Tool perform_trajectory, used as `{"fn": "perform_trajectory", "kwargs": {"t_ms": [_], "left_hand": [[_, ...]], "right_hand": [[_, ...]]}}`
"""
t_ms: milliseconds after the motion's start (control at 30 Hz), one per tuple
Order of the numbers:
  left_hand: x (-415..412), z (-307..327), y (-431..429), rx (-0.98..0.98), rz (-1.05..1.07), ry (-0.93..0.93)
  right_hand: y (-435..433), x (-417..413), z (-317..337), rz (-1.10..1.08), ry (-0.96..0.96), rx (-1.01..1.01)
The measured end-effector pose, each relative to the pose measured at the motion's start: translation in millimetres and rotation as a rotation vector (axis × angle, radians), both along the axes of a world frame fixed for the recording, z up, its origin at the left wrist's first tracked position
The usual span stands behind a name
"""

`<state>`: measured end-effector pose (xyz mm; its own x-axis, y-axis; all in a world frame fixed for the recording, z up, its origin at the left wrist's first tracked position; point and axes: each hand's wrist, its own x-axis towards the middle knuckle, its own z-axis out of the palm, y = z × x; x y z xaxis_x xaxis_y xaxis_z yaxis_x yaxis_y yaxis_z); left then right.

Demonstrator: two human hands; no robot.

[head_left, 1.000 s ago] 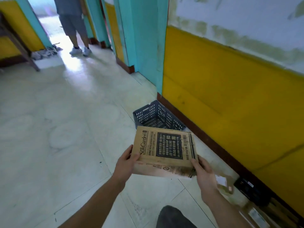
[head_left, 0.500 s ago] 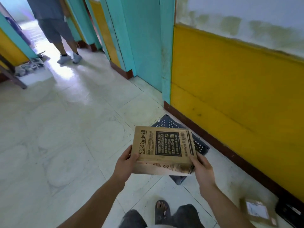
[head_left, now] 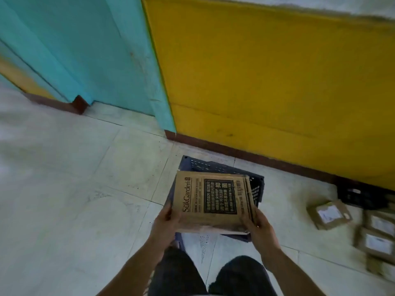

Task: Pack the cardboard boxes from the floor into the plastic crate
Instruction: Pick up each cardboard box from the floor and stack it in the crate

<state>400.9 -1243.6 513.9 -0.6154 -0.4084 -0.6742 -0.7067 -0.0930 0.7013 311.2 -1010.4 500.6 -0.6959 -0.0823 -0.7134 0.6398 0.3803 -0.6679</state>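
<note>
The printed SukGarden cardboard box is held flat, printed face up, directly over the dark perforated plastic crate; whether it touches the rim cannot be determined. The left hand grips the near left edge and the right hand grips the near right corner, each with fingers curled round the cardboard. Judged status: this box is at the placement step and not yet released. The crate interior is hidden by the box, so the number of boxes already packed cannot be stated. At least three small labelled parcels remain on the tiled floor to the right, well apart from the crate, so most of the task appears outstanding. A dark container stands against the wall behind them; its type is unclear. Clearances: the box covers most of the crate opening in this view, so the fit is probably close and the box edges should be squared to the crate walls before lowering. The crate's far rim lies near the brown baseboard of the yellow wall, with a strip of floor between. The near rim lies just ahead of the person's knees. Open floor extends to the left.
</note>
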Motion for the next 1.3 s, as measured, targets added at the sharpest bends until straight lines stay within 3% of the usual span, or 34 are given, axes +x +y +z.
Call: {"fn": "perform_trajectory", "kwargs": {"t_ms": [167, 267, 533, 667, 767, 933, 1167, 1300], "left_hand": [[-48, -59, -47, 0.062, -0.128, -0.123], [-67, -112, -55, 0.109, -0.121, -0.184], [-99, -321, -45, 0.171, 0.184, -0.368], [-111, -423, -45, 0.381, 0.422, -0.359], [-124, -472, -52, 0.388, 0.434, -0.355], [-151, -510, -62, 0.399, 0.469, -0.311], [-175, -542, -67, 0.478, 0.719, -0.273], [-182, -554, -68, 0.459, 0.685, -0.331]], "right_hand": [[-41, -3, -48, -0.192, -0.088, 0.123], [-56, -17, -88, -0.291, -0.147, 0.094], [-70, -49, -304, -0.449, -0.286, 0.131], [-74, -51, -412, -0.465, -0.308, 0.093], [-80, -52, -467, -0.588, -0.336, 0.026], [-93, -69, -518, -0.603, -0.314, 0.021], [-115, -109, -556, -0.445, -0.251, 0.080], [-113, -111, -564, -0.337, -0.283, 0.147]]}}
